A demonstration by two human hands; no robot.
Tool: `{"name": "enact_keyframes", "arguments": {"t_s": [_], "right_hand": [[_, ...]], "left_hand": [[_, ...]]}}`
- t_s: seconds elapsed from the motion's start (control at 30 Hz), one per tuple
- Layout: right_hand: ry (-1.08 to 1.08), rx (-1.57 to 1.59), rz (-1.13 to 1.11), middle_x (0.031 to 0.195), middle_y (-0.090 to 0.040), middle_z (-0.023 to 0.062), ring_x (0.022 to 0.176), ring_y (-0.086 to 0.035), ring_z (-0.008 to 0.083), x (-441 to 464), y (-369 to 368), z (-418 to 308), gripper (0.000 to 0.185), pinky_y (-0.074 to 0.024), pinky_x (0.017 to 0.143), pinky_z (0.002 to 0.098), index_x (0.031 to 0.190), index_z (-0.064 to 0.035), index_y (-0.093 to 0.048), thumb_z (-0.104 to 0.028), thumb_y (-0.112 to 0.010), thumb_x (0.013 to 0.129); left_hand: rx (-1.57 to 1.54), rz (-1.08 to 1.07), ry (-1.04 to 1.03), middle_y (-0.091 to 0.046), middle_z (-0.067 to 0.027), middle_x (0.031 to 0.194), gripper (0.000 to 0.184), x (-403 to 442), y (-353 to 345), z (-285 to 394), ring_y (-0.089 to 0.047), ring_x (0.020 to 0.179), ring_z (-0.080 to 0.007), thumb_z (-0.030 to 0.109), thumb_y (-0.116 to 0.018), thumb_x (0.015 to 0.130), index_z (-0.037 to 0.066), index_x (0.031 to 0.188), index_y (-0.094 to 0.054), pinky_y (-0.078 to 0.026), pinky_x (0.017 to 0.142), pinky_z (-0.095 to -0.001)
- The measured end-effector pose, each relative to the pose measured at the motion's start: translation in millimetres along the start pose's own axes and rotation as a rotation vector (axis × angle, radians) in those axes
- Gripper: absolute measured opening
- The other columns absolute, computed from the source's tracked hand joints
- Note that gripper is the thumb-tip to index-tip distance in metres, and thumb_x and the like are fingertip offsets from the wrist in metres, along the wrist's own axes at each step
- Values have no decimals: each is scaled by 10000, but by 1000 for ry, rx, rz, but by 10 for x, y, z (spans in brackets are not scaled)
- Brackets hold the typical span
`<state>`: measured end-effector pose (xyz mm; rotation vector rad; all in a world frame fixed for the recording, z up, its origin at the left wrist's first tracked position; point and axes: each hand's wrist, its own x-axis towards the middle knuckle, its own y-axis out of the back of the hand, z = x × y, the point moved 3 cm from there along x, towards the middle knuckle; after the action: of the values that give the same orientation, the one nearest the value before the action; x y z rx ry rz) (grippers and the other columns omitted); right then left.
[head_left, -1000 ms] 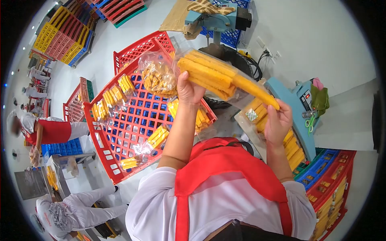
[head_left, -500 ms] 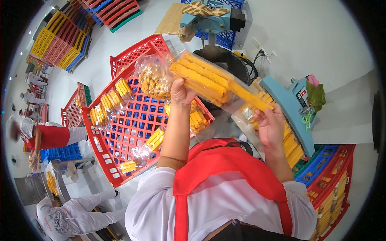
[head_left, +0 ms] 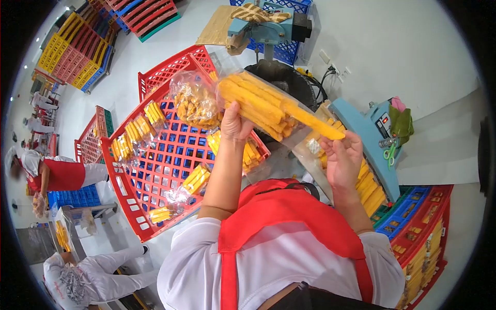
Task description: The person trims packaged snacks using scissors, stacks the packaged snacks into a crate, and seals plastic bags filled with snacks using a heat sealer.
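Note:
My left hand point(head_left: 236, 124) is closed around the underside of a clear plastic bag point(head_left: 253, 103) packed with long yellow-orange sticks. One yellow stick point(head_left: 312, 122) pokes out of the bag's right-hand, open end. My right hand point(head_left: 343, 160) pinches the outer tip of that stick between thumb and fingers. The bag is held in the air, slanting down to the right. Behind my left hand, a red crate point(head_left: 135, 209) bears several small bags of yellow sticks and a larger bag of brownish pieces point(head_left: 195, 103).
To the right stands a blue machine point(head_left: 361, 139) with green scissors point(head_left: 389, 154) and a green cloth hanging on it; more yellow sticks point(head_left: 371, 188) lie along it. Another blue machine point(head_left: 268, 32) is ahead. Stacked crates point(head_left: 423, 217) flank my right side. Two co-workers are at left.
The bag has shifted slightly left, its far end a little lower. The stick's tip and my right hand have also moved slightly left. The whole view has drifted a little.

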<state>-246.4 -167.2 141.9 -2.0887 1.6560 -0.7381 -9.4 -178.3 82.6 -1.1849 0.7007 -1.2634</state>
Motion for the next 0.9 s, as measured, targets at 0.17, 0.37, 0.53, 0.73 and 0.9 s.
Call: {"name": "enact_keyframes", "arguments": {"t_s": [0.17,0.37,0.53,0.73,0.9], "right_hand": [[-55,54,35,891,-569,108,788,-595,219,-29,43,85,181,-491,686,299,976,-70,-433,-41,-501,810],[-82,86,51,836,-584,132,774,-598,220,29,69,45,134,-492,665,297,942,-60,-419,-67,-487,827],[64,90,57,866,-583,149,782,-593,222,63,30,6,136,-488,679,302,935,-42,-411,-48,-486,821],[301,-438,-53,947,-561,161,848,-577,220,-123,87,38,402,-462,736,294,1174,-7,-341,31,-484,799],[418,-640,-246,1035,-520,182,886,-565,198,-182,221,66,451,-452,738,256,1204,11,-343,60,-494,782]], "left_hand": [[30,-55,-26,-492,-51,1124,569,-41,-39,-5,-442,1075,-230,180,-675,678,91,1168,-400,-335,926,-404],[74,-39,81,-491,-53,1128,543,-61,-224,-158,-451,1064,-224,207,-657,700,83,1163,-402,-337,921,-404],[146,-44,83,-499,-62,1116,508,-28,-286,-297,-456,1060,-221,230,-633,724,71,1151,-409,-344,914,-397],[114,-10,68,-508,-72,1102,465,-34,-286,-254,-460,1057,-219,242,-605,746,56,1131,-422,-347,914,-386],[127,-55,75,-505,-79,1103,450,-35,-222,-233,-470,1046,-223,243,-586,759,54,1132,-418,-355,909,-384]]}}
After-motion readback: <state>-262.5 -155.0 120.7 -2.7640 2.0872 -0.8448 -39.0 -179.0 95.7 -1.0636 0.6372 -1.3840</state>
